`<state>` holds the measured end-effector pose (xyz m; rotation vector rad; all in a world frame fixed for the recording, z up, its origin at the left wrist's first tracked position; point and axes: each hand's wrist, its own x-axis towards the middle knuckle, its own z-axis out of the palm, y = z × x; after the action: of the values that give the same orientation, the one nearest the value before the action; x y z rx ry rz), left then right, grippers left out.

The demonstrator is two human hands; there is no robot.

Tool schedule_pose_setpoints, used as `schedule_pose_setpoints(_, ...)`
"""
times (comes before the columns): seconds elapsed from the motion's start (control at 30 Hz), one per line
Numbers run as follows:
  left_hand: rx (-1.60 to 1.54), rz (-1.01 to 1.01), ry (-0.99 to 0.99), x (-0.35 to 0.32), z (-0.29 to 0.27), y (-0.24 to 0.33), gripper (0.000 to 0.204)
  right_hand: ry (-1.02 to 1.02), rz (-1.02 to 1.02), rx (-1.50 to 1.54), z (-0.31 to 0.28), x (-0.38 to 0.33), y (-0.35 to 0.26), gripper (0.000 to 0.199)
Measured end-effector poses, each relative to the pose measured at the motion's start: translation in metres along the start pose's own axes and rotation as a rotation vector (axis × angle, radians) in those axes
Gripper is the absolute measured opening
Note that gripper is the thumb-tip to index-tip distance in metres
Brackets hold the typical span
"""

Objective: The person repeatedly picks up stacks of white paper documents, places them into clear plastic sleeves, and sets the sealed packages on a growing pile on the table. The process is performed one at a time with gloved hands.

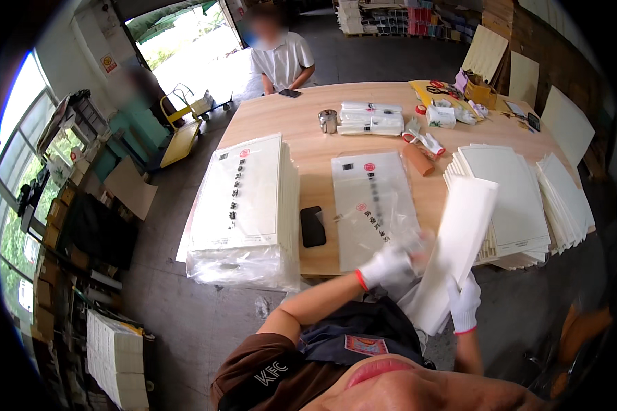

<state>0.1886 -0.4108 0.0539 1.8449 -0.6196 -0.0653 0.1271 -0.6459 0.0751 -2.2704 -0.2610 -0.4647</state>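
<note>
My right hand (pixel 465 303), in a white glove with a red cuff, is closed around the lower right edge of a folded stack of white paper (pixel 456 253), held tilted at the table's front edge. My left hand (pixel 391 268), gloved the same way, is beside the paper's left side; its fingers are smeared by motion. Just beyond it lie flat clear plastic bags (pixel 373 198) with black and red print. To their left stands a tall pile of filled, printed bags (pixel 243 192). White paper stacks (pixel 511 198) rest on the right, partly behind the held paper.
A dark phone (pixel 313 227) lies between the pile and the bags. Farther back are a metal cup (pixel 328 121), wrapped white packs (pixel 370 118), a brown roll (pixel 418 159) and scissors (pixel 442 88). Another person (pixel 283 58) is at the table's far side. A yellow trolley (pixel 175 140) stands left.
</note>
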Motion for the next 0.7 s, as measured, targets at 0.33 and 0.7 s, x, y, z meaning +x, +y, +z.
schedule_pose_setpoints(0.33, 0.531, -0.146, -0.188, -0.043, -0.043, 0.074, 0.037, -0.749, -0.236, -0.453, 0.021, 0.024, -0.031, 0.025)
schedule_pose_setpoints(0.7, 0.094, -0.224, 0.19, -0.094, -0.056, 0.049, 0.034, -0.755, -0.257, -0.337, 0.041, 0.009, -0.022, 0.031)
